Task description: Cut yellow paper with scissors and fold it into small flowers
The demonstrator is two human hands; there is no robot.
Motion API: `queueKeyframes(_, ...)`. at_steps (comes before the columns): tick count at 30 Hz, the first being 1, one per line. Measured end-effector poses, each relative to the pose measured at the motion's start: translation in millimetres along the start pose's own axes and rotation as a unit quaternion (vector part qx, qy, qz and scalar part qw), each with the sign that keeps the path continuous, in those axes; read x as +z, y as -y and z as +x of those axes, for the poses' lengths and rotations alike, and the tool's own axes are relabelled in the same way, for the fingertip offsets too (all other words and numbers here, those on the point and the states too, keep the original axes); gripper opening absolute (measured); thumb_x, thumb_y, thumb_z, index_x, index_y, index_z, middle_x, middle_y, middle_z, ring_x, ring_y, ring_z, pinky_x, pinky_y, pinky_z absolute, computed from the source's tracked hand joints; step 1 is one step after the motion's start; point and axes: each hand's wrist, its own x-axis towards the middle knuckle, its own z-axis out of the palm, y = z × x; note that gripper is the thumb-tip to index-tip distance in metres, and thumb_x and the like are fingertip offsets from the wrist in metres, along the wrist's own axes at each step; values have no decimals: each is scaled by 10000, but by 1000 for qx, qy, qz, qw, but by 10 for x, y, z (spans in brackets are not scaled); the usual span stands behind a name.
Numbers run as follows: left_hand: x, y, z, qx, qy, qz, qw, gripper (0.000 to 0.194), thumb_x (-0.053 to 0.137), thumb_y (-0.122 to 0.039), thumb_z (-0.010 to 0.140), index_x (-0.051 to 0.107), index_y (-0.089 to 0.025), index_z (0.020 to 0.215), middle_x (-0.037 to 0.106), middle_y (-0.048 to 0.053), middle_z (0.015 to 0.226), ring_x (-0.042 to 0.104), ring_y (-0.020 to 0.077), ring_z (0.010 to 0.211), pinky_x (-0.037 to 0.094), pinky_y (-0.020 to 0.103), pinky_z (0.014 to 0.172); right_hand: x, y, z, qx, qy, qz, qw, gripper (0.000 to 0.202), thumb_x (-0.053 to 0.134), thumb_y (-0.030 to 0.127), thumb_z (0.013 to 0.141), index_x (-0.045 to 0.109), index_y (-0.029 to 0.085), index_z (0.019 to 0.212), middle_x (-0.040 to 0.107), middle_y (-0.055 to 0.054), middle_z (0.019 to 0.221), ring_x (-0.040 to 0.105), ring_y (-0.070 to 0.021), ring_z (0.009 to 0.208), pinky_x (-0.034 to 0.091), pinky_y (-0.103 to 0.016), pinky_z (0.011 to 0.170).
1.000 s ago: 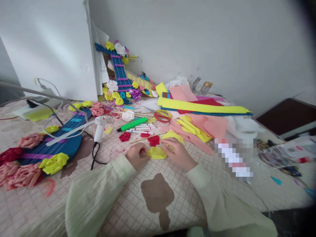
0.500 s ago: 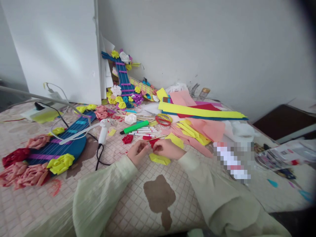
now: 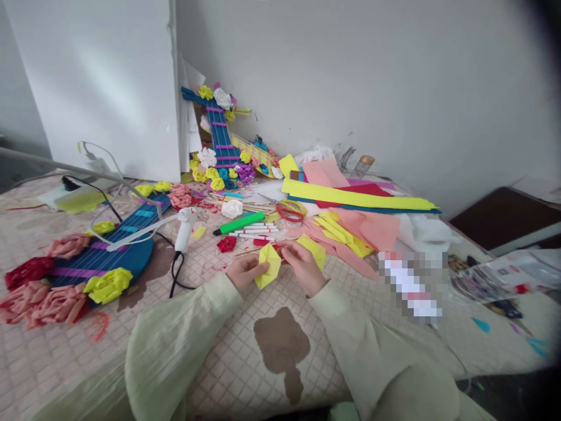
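Note:
My left hand (image 3: 245, 273) pinches a folded piece of yellow crepe paper (image 3: 269, 270), thumb on its front. Just right of it, my right hand (image 3: 305, 269) has its fingertips closed around a bit of red crepe paper (image 3: 287, 247), mostly hidden by the fingers. A thin wooden stick (image 3: 248, 251) shows partly behind the yellow piece. Another yellow sheet (image 3: 313, 250) lies behind my right hand. A small red paper flower (image 3: 227, 244) rests on the table beyond my left hand.
A white glue gun (image 3: 183, 231) with a black cord stands left, beside a blue paper guitar (image 3: 127, 254) with paper flowers. Behind are a green marker (image 3: 241, 223), white pens (image 3: 254, 234), scissors (image 3: 289, 209) and crepe sheets (image 3: 359, 196). Another decorated guitar (image 3: 221, 137) leans at the back.
The yellow piece that lay below my hands is now raised in my left hand, facing me. My right hand has turned and moved slightly right, apart from the left.

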Motion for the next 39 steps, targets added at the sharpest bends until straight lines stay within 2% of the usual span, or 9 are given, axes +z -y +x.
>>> queueKeyframes(3, 9, -52, -35, -29, 19, 8, 999, 375, 644, -433, 557, 544, -135, 762, 575, -29, 535, 524, 97, 393, 400, 204, 366, -130, -20, -35, -171, 17, -182, 968, 257, 457, 220, 762, 522, 208, 1010, 554, -64, 948, 518, -167, 873, 412, -317, 745)
queueKeyframes(6, 43, -120, -85, -73, 32, 39, 996, 394, 612, -438, 592, 541, -142, 842, 551, -45, 479, 466, 74, 298, 289, 164, 261, -219, -62, -91, -308, 9, -368, 877, 251, 471, 181, 763, 565, 234, 991, 539, -59, 957, 488, -163, 899, 351, -328, 803)
queueKeyframes(11, 41, -144, -96, -96, 45, 81, 991, 410, 592, -416, 618, 548, -133, 912, 552, -46, 471, 411, 47, 248, 222, 148, 225, -260, -158, -175, -385, 36, -491, 780, 204, 492, 195, 766, 599, 260, 927, 569, -20, 894, 495, -135, 848, 277, -333, 797)
queueKeyframes(18, -16, -79, -39, -102, 47, 104, 988, 392, 508, -452, 680, 562, -148, 922, 545, -40, 471, 355, 31, 238, 197, 157, 240, -269, -212, -222, -418, -1, -490, 765, 186, 471, 135, 758, 616, 250, 758, 608, 20, 770, 509, -107, 785, 226, -335, 813)
queueKeyframes(22, -121, -123, -45, -58, -30, 200, 978, 432, 368, -470, 746, 540, -134, 956, 568, -6, 544, 327, 29, 259, 189, 164, 260, -290, -232, -293, -412, -66, -523, 743, 160, 487, 136, 730, 612, 235, 714, 611, 20, 713, 504, -132, 794, 189, -368, 836)
queueKeyframes(25, -207, -146, -78, 123, -70, 378, 915, 363, 476, -407, 696, 555, -162, 952, 580, 20, 725, 344, 21, 339, 299, 170, 334, -309, -280, -368, -393, -72, -551, 733, 164, 489, 122, 719, 606, 230, 754, 612, 17, 715, 503, -143, 812, 177, -378, 844)
queueKeyframes(29, -226, -77, -105, 310, 32, 493, 812, 290, 523, -274, 657, 595, -184, 924, 571, 72, 903, 523, 123, 678, 437, 244, 628, -329, -341, -403, -367, -46, -563, 739, 169, 474, 155, 732, 595, 212, 835, 618, 1, 737, 507, -139, 785, 186, -369, 845)
queueKeyframes(34, -195, 64, -76, 357, 94, 528, 764, 209, 474, -207, 677, 625, -188, 820, 601, 66, 834, 513, 154, 734, 413, 287, 711, -352, -346, -397, -374, -50, -538, 754, 112, 498, 160, 730, 594, 216, 744, 620, 16, 726, 515, -117, 738, 190, -359, 843)
queueKeyframes(39, -203, 79, -72, 386, 71, 554, 734, 199, 486, -234, 678, 630, -193, 808, 586, 68, 813, 495, 157, 708, 396, 299, 693, -357, -311, -433, -362, -50, -539, 759, 144, 516, 125, 715, 597, 233, 664, 608, 35, 662, 508, -105, 693, 200, -353, 831)
